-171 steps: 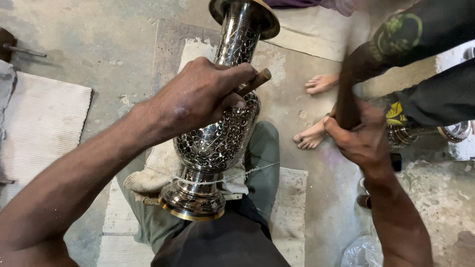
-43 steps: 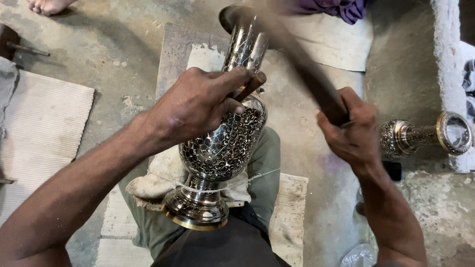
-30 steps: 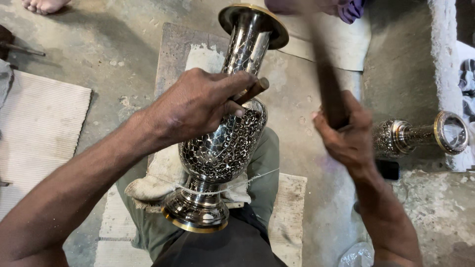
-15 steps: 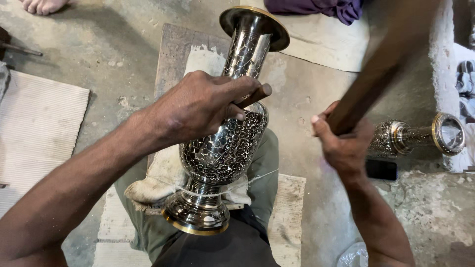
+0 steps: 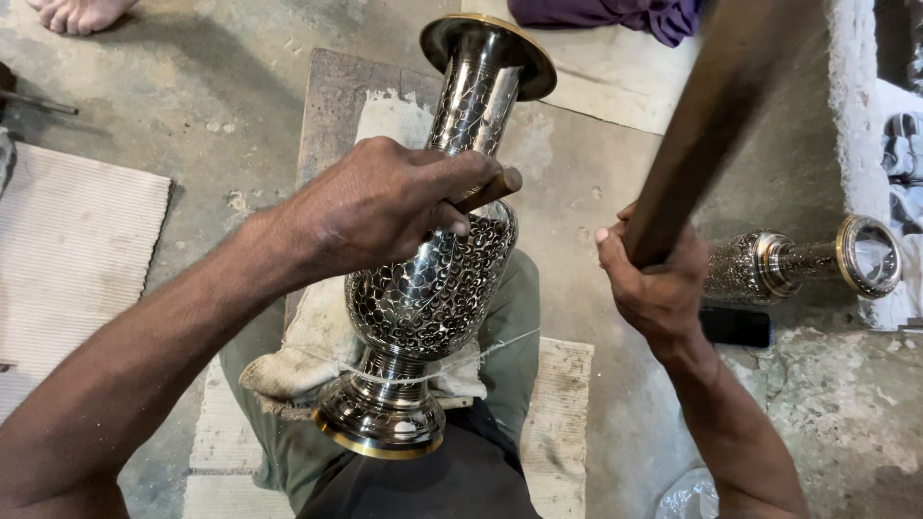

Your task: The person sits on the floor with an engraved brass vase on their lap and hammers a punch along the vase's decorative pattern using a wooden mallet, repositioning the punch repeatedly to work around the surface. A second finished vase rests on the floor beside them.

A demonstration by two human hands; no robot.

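Observation:
A tall engraved silver-coloured metal vase (image 5: 433,288) with gold rims lies tilted across my lap on a cloth pad (image 5: 288,356). My left hand (image 5: 385,207) rests on the vase's shoulder and grips a short wooden-handled punch (image 5: 490,187) against the metal. My right hand (image 5: 654,284) is closed around a thick dark wooden stick (image 5: 711,115), raised up and to the right of the vase.
A second engraved vase (image 5: 803,264) lies on its side at the right beside a concrete ledge. A dark phone (image 5: 735,327) lies under it. Purple cloth (image 5: 615,14) sits at the top, a person's bare foot (image 5: 77,12) at the top left, a woven mat (image 5: 67,250) at the left.
The right hand has swung the wooden stick from over the vase's neck up and out to the right. The left hand and vase have stayed put. A person's feet near the vase are gone.

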